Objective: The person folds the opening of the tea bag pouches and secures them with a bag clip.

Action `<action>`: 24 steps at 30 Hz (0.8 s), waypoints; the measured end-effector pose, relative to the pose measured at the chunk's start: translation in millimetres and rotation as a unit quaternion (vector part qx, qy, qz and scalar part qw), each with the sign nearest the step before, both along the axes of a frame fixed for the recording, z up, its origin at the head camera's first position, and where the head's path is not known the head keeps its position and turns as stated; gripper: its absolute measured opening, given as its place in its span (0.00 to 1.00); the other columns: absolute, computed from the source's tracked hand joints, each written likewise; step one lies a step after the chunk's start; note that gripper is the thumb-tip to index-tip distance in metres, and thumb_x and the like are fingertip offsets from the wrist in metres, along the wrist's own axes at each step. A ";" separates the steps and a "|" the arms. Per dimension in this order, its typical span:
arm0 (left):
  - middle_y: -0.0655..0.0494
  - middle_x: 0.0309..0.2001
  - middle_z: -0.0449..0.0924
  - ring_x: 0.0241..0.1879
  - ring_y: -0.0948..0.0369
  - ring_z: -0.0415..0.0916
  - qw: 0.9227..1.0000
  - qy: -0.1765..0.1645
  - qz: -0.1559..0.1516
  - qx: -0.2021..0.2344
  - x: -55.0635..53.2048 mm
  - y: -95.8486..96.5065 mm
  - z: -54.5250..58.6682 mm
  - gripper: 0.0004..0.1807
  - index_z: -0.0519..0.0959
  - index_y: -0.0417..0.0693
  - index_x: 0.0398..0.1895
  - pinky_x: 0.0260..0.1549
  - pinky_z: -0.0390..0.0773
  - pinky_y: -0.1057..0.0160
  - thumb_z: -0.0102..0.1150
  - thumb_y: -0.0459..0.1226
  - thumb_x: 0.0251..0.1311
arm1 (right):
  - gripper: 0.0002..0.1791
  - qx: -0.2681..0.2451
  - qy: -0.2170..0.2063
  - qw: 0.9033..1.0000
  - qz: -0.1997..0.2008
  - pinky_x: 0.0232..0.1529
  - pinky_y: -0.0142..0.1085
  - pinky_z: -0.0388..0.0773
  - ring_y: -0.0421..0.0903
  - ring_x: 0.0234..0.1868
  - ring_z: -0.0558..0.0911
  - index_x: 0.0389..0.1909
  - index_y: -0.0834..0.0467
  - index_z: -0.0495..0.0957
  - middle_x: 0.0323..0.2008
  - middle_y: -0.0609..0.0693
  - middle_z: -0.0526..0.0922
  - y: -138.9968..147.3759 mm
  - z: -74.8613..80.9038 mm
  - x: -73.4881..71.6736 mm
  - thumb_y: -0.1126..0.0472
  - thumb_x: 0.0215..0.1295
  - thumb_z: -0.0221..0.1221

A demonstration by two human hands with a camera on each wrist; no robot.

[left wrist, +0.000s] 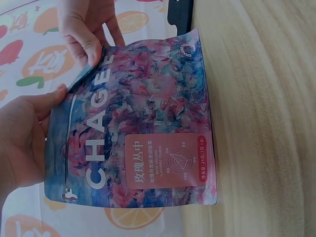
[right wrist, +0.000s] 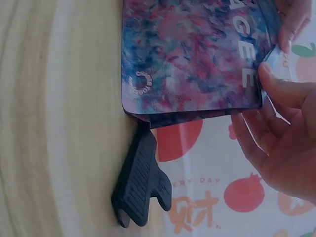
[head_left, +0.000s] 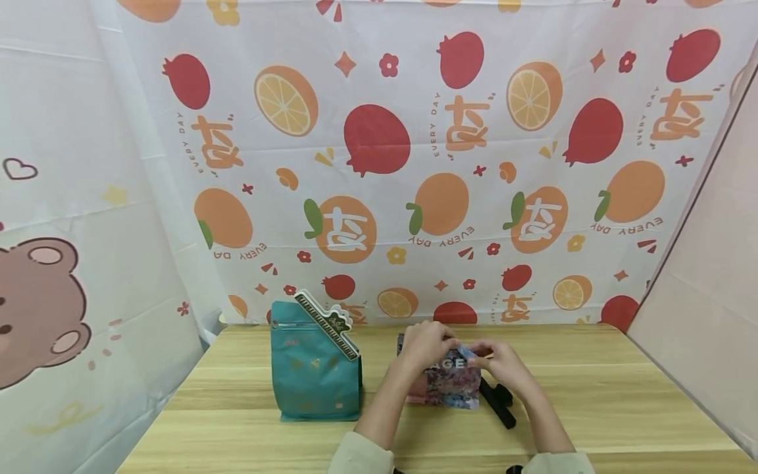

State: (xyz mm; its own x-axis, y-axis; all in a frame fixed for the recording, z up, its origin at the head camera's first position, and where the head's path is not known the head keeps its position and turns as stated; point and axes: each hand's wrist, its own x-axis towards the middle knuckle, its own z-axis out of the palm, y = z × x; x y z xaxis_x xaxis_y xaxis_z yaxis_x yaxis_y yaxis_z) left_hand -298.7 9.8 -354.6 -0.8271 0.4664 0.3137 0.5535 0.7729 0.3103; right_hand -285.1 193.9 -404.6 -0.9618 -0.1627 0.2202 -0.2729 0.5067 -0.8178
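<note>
At lower centre, I see the left hand (head_left: 425,347) and right hand (head_left: 502,364) pinch the pouch (head_left: 450,385), whose top should fold evenly.

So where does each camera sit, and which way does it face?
Head: on the head, facing forward and down over the wood-grain table toward the fruit-print backdrop; left hand, right hand, forearms and sleeves show.
Left wrist: on that wrist, facing the CHAGEE rose oolong pouch; both hands show.
Right wrist: on that wrist, facing the same pouch and the black clip; both hands show.
Shared: head and right wrist both show pouch and clip.
</note>
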 end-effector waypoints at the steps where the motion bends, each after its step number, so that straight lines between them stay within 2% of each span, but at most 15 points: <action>1: 0.66 0.24 0.79 0.17 0.68 0.65 1.000 0.000 0.000 -0.001 -0.2 0.2 0.0 0.10 0.86 0.57 0.35 0.16 0.63 0.70 0.58 0.48 0.58 | 0.08 0.001 0.003 1.000 -0.009 0.35 0.39 0.75 0.46 0.36 0.77 0.38 0.64 0.79 0.31 0.49 0.79 -1.1 -0.4 -0.7 0.67 0.57 0.61; 9: 0.67 0.16 0.71 0.15 0.67 0.61 1.000 0.006 -0.007 -0.015 1.8 -0.5 -1.3 0.11 0.85 0.56 0.35 0.15 0.60 0.69 0.59 0.50 0.57 | 0.05 -0.012 -0.011 0.999 -0.037 0.35 0.45 0.75 0.46 0.33 0.78 0.34 0.62 0.80 0.28 0.48 0.79 -4.6 -2.1 -0.4 0.69 0.56 0.62; 13: 0.66 0.12 0.66 0.14 0.67 0.56 0.999 0.031 0.009 -0.036 4.6 1.3 -6.0 0.14 0.84 0.57 0.35 0.14 0.56 0.69 0.62 0.53 0.52 | 0.05 -0.010 -0.015 0.999 -0.043 0.33 0.43 0.75 0.45 0.33 0.77 0.34 0.61 0.80 0.29 0.47 0.79 -5.6 -2.2 2.6 0.68 0.56 0.62; 17: 0.67 0.10 0.61 0.12 0.67 0.51 0.996 0.072 0.022 -0.054 7.5 4.4 -11.7 0.13 0.84 0.57 0.34 0.12 0.52 0.70 0.63 0.52 0.51 | 0.05 -0.001 -0.009 0.999 -0.041 0.32 0.40 0.74 0.45 0.33 0.76 0.34 0.60 0.80 0.28 0.46 0.79 -5.8 -2.1 5.2 0.67 0.55 0.63; 21: 0.67 0.11 0.66 0.11 0.68 0.52 0.993 0.104 0.020 -0.054 10.5 7.7 -14.7 0.10 0.84 0.57 0.31 0.11 0.52 0.71 0.65 0.50 0.50 | 0.05 0.003 -0.004 0.999 -0.037 0.31 0.39 0.73 0.44 0.32 0.76 0.34 0.61 0.80 0.28 0.46 0.79 -5.2 -1.8 7.5 0.67 0.55 0.63; 24: 0.66 0.17 0.74 0.12 0.70 0.60 0.992 0.115 0.011 -0.049 12.6 10.2 -15.4 0.07 0.84 0.57 0.30 0.11 0.58 0.72 0.66 0.47 0.50 | 0.06 -0.001 -0.002 1.000 -0.031 0.32 0.41 0.74 0.45 0.32 0.76 0.34 0.62 0.80 0.29 0.47 0.79 -4.0 -2.0 8.8 0.67 0.56 0.63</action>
State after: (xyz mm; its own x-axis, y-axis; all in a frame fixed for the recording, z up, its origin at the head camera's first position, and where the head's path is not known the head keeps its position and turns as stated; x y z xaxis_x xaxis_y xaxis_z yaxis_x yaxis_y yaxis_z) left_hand -286.1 20.0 -370.0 -0.7497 0.4858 0.4494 0.5832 0.8060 0.1015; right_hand -276.3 189.9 -406.5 -0.9711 -0.1015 0.2159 -0.2367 0.5216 -0.8197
